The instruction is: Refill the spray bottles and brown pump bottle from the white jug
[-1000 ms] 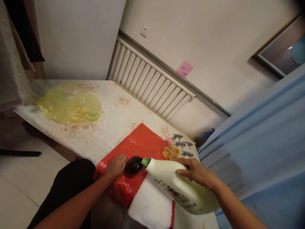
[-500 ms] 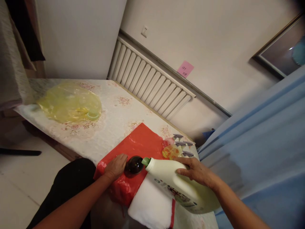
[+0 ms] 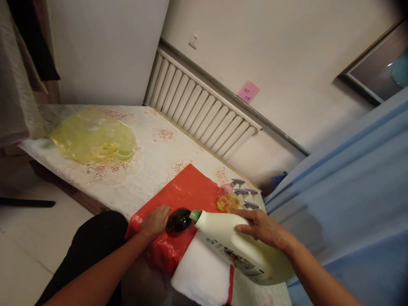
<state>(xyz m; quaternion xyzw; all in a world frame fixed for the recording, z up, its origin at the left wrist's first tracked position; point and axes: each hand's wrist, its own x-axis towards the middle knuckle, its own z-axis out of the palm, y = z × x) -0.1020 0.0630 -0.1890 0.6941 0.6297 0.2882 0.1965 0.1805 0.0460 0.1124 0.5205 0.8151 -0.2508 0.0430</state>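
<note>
My right hand (image 3: 259, 227) is closed around the upper side of a big pale green jug (image 3: 242, 242) with a printed label, which it holds tilted. The jug's green spout (image 3: 195, 215) points left over the rim of a small dark round bowl (image 3: 181, 219). Whether liquid runs from the spout is too small to make out. At the bowl's left side, my left hand (image 3: 155, 222) has its fingers curled together against the rim, its palm over a red plastic bag (image 3: 188, 187). The bowl stands on this bag.
A folded white fluffy cloth (image 3: 204, 267) lies below the jug. Behind it sit yellow and pink clear plastic pieces (image 3: 230, 202) and grey hooks (image 3: 241, 192). A yellow plastic bag (image 3: 92, 136) rests on the flowered tablecloth (image 3: 146, 157). Blue curtain (image 3: 344, 212) hangs at right; a radiator (image 3: 197, 102) lines the wall.
</note>
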